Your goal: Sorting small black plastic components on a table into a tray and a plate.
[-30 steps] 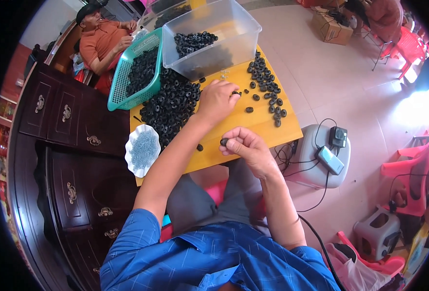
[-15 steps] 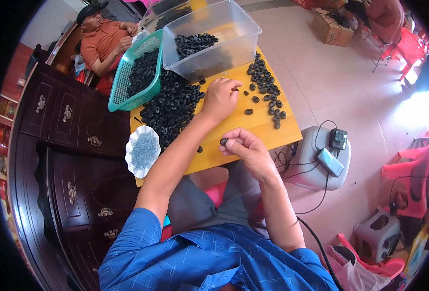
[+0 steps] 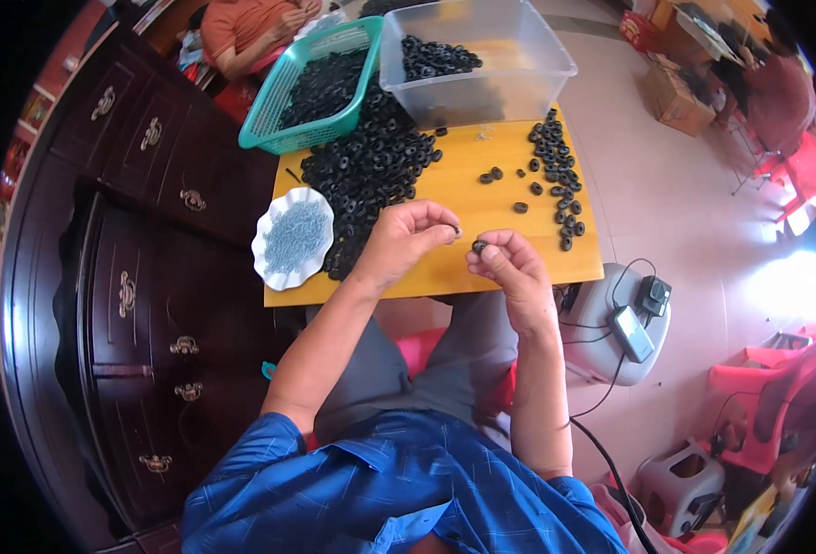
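Over the front of the yellow table (image 3: 468, 268), my two hands are close together but apart. My right hand (image 3: 519, 277) pinches a small black ring-shaped part (image 3: 480, 246) between thumb and fingers. Just left of it, my left hand (image 3: 399, 245) is closed in a pinch, with a small dark piece (image 3: 456, 231) at its fingertips; its exact kind is too small to tell. A large heap of black ring-shaped parts (image 3: 371, 166) lies beyond my left hand. More black rings (image 3: 556, 152) form a loose strip along the table's right side.
A teal basket (image 3: 258, 129) and a clear plastic bin (image 3: 537, 78), both holding black parts, stand at the back. A white fluted dish (image 3: 265, 263) of tiny blue-grey pieces sits front left. Dark drawers (image 3: 168, 277) flank the table; a grey stool (image 3: 597, 355) carries wired devices. Another person (image 3: 242, 37) sits beyond.
My left hand has drawn back from mid-table toward my right hand, which still holds the black part. Two rings now lie side by side left of the strip. The view has shifted.
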Demonstrator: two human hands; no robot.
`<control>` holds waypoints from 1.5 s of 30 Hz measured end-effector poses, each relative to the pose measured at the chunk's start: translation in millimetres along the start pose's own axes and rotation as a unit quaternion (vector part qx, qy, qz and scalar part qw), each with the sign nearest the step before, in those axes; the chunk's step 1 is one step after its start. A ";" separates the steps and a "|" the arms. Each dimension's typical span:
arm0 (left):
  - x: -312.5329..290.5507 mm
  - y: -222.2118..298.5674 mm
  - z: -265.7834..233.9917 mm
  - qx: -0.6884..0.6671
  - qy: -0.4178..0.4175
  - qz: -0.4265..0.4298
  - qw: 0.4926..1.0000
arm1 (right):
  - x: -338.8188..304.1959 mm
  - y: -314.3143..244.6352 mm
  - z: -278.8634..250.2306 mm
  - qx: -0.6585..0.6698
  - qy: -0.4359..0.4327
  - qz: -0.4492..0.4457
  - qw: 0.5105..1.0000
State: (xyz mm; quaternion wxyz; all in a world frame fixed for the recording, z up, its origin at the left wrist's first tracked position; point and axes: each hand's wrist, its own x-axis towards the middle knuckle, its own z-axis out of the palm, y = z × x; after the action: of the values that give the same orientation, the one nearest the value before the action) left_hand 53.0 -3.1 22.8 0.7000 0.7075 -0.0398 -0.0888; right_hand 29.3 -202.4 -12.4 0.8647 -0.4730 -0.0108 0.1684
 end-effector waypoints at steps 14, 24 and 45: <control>-19.6 -6.8 -3.2 -0.054 -0.016 0.006 0.998 | 0.9 4.8 9.7 -0.065 -0.019 -0.010 0.998; -15.5 -11.2 -2.3 -0.006 -0.037 0.019 0.999 | 3.1 11.4 5.1 -0.087 -0.028 -0.020 0.996; -11.0 -12.4 -0.6 0.107 -0.023 0.083 0.990 | 2.7 20.0 10.1 -0.152 0.020 -0.064 0.986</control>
State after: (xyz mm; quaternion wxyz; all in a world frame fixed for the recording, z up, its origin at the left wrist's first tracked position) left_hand 41.5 -0.3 11.2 0.6243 0.7701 -0.1243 -0.0418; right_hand 24.4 -183.4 -23.6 0.7916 -0.6008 -0.0494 0.0995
